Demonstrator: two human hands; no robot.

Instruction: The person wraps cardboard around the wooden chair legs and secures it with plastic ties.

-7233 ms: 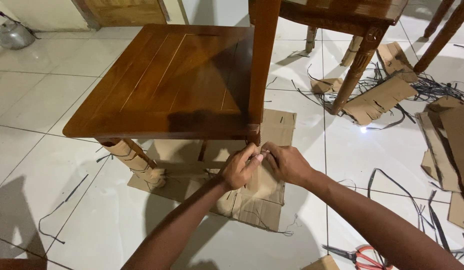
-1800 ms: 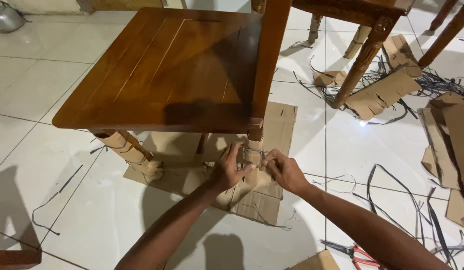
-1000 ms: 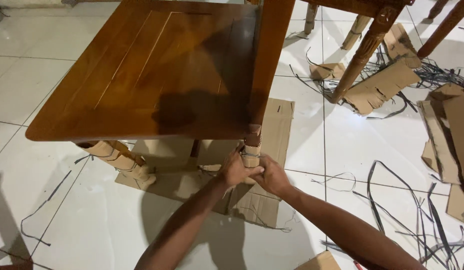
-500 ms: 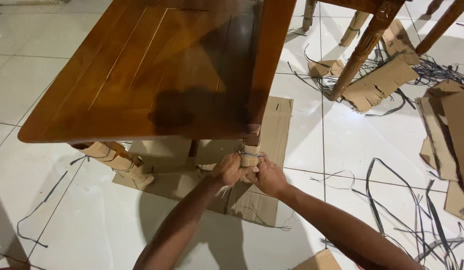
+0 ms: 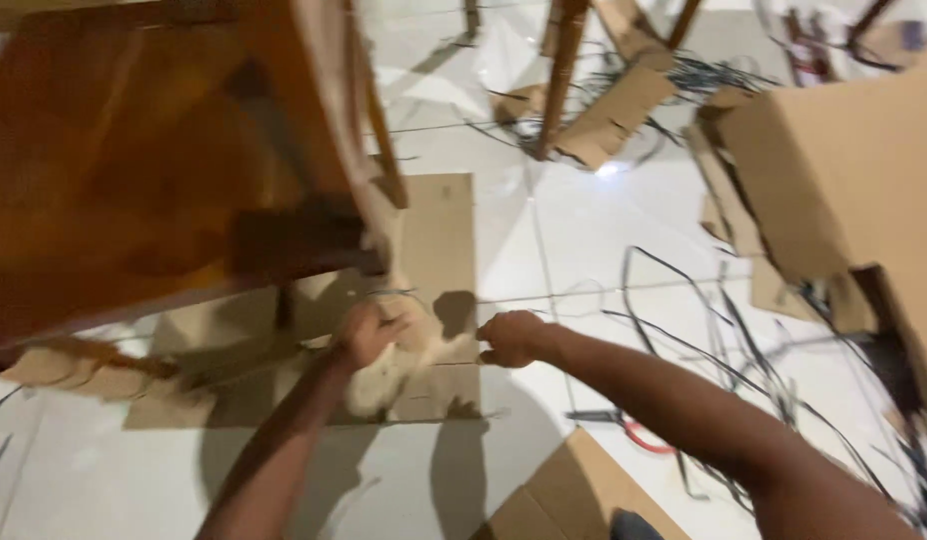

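Under the wooden table (image 5: 134, 190), left hand (image 5: 369, 332) is wrapped around the cardboard-covered table leg (image 5: 394, 345), gripping the wrap where the leg stands on the flat cardboard sheet (image 5: 439, 230). Right hand (image 5: 511, 338) is closed in a loose fist just right of the leg, not touching it; too blurred to tell whether it holds anything. Red-handled scissors (image 5: 639, 435) lie on the tile near the right forearm. Black straps (image 5: 684, 300) are scattered beyond.

I see the cardboard-wrapped chair leg (image 5: 399, 340), tan and blurred, under the brown wooden seat's corner, standing on a flat cardboard sheet (image 5: 439, 225) on white tiles
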